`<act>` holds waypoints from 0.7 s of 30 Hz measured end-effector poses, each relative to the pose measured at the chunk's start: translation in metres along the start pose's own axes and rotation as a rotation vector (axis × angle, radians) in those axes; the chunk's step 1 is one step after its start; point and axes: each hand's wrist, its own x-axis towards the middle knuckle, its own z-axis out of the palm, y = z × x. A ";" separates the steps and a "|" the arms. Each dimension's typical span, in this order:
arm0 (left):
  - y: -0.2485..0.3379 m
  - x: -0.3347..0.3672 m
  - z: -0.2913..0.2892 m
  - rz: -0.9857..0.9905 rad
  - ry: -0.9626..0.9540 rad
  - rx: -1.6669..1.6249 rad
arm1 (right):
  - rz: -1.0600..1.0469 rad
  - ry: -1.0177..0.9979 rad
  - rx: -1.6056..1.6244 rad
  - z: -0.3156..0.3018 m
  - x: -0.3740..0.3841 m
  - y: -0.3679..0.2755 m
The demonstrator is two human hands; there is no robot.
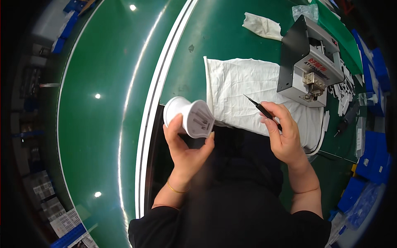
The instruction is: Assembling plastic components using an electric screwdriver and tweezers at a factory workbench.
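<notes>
My left hand (184,151) is closed around a white flared plastic housing (178,108), thumb and fingers at its sides. The housing is tilted, and its open end, turned to the right, shows a recess with small metal parts. In my right hand (285,134), a slim black pointed tool (261,109) is pinched between thumb and fingers. Its fine tip points up and left, apart from the housing. I cannot tell whether it is tweezers or a single-shaft tool. A white cloth (244,89) lies on the green worktable beyond both hands.
A grey and black benchtop machine (306,62) stands at the right on the cloth's edge. Behind it lie a white fabric sleeve (262,26) and a clear plastic bag (305,13). Loose strips (342,93) and blue bins (372,157) line the right side. A white rail (159,89) runs along the left.
</notes>
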 end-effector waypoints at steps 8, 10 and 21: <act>0.000 -0.023 0.010 0.032 -0.035 0.117 | -0.266 -0.088 -0.258 0.002 0.016 0.011; -0.005 -0.017 0.011 0.047 -0.075 0.320 | -0.243 -0.146 -0.307 -0.001 0.022 0.004; -0.016 -0.019 0.019 -0.009 -0.067 0.255 | -0.366 -0.244 -0.500 0.020 0.027 0.016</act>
